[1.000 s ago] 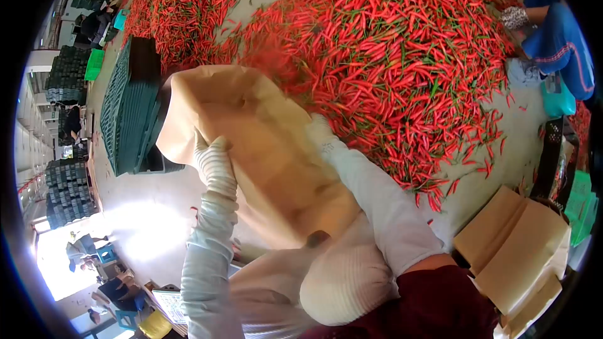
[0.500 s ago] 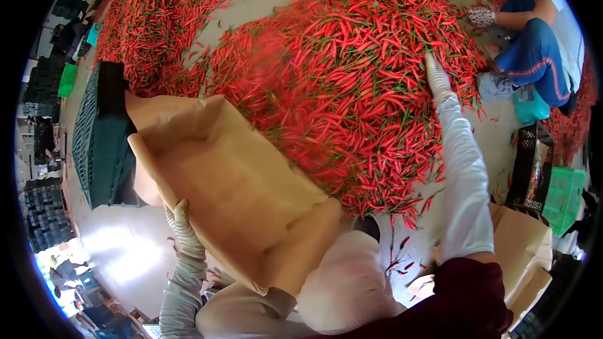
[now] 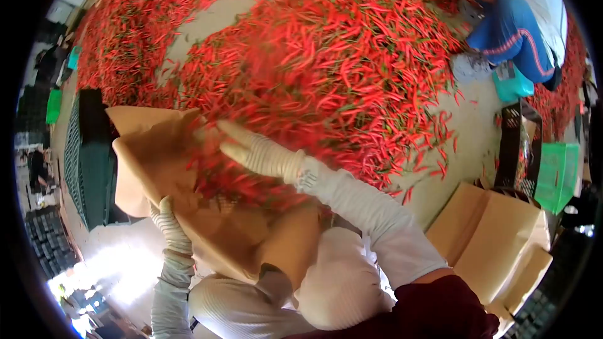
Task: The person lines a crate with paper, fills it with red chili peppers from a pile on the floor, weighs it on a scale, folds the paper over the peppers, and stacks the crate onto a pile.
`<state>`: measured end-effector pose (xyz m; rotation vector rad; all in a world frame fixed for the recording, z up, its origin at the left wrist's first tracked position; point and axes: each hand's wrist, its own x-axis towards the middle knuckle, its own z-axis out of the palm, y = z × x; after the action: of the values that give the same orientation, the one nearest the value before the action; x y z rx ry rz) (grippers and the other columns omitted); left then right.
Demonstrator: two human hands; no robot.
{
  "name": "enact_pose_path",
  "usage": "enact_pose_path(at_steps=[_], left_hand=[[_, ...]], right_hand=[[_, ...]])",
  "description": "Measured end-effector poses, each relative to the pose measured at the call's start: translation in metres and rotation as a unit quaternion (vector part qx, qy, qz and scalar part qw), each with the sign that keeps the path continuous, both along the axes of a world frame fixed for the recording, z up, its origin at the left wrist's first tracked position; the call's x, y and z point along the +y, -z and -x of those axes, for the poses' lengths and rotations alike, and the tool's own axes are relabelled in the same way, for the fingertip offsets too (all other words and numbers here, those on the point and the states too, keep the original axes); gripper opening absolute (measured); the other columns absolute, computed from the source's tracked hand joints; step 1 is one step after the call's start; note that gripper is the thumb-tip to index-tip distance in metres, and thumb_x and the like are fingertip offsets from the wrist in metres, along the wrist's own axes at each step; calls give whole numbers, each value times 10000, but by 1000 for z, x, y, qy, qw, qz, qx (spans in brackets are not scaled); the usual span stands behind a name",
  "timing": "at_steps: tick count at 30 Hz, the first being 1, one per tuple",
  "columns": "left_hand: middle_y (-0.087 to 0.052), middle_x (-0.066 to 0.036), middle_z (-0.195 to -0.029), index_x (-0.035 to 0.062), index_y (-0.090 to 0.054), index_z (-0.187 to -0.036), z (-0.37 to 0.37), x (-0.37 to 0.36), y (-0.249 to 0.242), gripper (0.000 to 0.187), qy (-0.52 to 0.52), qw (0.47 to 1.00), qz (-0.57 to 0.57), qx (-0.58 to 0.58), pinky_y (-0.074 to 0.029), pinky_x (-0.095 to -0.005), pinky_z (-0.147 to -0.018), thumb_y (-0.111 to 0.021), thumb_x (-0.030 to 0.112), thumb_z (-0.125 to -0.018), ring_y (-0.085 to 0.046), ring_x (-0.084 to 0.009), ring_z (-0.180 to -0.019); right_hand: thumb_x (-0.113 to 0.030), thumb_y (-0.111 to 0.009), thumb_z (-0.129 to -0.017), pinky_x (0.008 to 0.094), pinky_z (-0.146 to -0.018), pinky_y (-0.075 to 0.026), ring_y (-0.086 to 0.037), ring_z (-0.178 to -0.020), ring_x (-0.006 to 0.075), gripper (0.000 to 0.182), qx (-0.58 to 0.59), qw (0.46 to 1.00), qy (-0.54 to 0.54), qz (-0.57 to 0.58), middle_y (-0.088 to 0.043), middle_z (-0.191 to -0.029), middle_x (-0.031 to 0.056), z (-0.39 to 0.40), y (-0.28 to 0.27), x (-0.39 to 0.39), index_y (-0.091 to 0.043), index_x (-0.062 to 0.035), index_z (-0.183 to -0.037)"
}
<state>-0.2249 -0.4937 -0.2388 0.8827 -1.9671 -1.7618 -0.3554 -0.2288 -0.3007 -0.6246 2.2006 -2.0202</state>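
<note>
A large heap of red chili peppers with green stems spreads over the floor in front of me. Tilted across my lap is a box lined with brown paper, its mouth facing the heap. My left hand, in a pale knit glove, grips the box's left edge with the thumb over the paper. At the box's opening is my gloved right hand, fingers stretched out and apart, sweeping over blurred chilies that spill onto the paper. Part of the box's inside is covered by those chilies.
Stacked dark green crates stand left of the box. A co-worker crouches at the upper right, near a teal container. On the right are a black crate, a green basket and folded brown paper.
My right hand has swung left from the heap's right side to the box. Chilies now tumble into the box, which was bare inside before. My left hand keeps its hold.
</note>
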Motion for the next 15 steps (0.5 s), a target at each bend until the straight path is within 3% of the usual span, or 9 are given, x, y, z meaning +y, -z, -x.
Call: enact_pose_path(at_steps=[1, 2, 4, 6, 7, 8, 10, 13, 15], left_hand=[[-523, -48, -1077, 53, -507, -1237, -1, -8, -2, 463, 41, 999, -3, -10, -460, -326, -834, -646, 234, -835, -499, -161, -930], [-528, -59, -1087, 48, -493, -1253, -3, -10, 1, 476, 44, 999, -17, 1, -474, -337, -828, -637, 225, -835, -512, -176, -930], [-530, -67, -1095, 47, -485, -1262, -6, -21, 11, 481, 42, 999, 23, 6, -482, -340, -831, -621, 228, -838, -522, -183, -931], [-513, -34, -1004, 72, -521, -1173, -3, -10, 2, 386, 30, 999, 9, -1, -463, -311, -809, -621, 202, -824, -499, -156, -885], [-497, -1, -914, 97, -556, -1084, -1, -3, -4, 292, 22, 1000, 1, -6, -444, -283, -787, -621, 176, -810, -477, -128, -839], [-497, -1, -914, 97, -556, -1084, 0, 4, -6, 292, 20, 1000, 1, -11, -444, -283, -787, -621, 176, -810, -477, -128, -839], [-470, 5, -899, 99, -548, -1059, 5, 12, -11, 270, 10, 1000, -22, -8, -423, -271, -787, -616, 187, -813, -459, -121, -833], [-460, 9, -900, 101, -544, -1052, 5, 17, -12, 267, 17, 999, -31, 0, -407, -263, -793, -615, 192, -812, -448, -118, -835], [-464, 9, -910, 101, -543, -1060, 5, 18, -10, 275, 11, 1000, -22, -3, -407, -265, -803, -615, 196, -812, -450, -118, -843]], right_hand=[[-320, -597, -862, 402, -916, -456, -580, -1072, 316, 524, 68, 997, -11, -22, -587, -1179, 198, 4, -19, 27, -518, -7, -1274], [-192, -602, -844, 362, -784, -487, -598, -906, 240, 403, -176, 984, 0, -17, -597, -1024, 154, 8, -39, 71, -560, 9, -1190], [-239, -624, -861, 362, -807, -497, -581, -970, 257, 424, 15, 931, 323, -171, -591, -1105, 141, 19, 11, 184, -553, -10, -1210], [-285, -645, -878, 362, -830, -506, -564, -1033, 273, 447, -158, 834, 489, -199, -584, -1185, 128, 31, 95, 311, -545, -29, -1230], [-551, -604, -858, 442, -998, -411, -511, -1174, 293, 720, -243, 835, 494, 0, -509, -1343, 127, 29, 132, 360, -452, -57, -1360], [-755, -449, -815, 499, -1118, -231, -366, -1337, 338, 934, -476, 780, 406, 25, -388, -1474, 150, 28, 198, 438, -328, -92, -1461], [-865, -337, -757, 497, -1146, -149, -224, -1422, 319, 1050, -437, 818, 373, 34, -265, -1549, 130, 30, 129, 353, -221, -145, -1513], [-849, -419, -745, 521, -1139, -157, -196, -1435, 284, 1049, -436, 858, 225, 155, -218, -1568, 82, 41, 175, 318, -190, -185, -1525], [-815, -412, -775, 498, -1142, -157, -205, -1430, 274, 1008, -453, 847, 219, 171, -222, -1566, 83, 40, 189, 295, -199, -172, -1522]])
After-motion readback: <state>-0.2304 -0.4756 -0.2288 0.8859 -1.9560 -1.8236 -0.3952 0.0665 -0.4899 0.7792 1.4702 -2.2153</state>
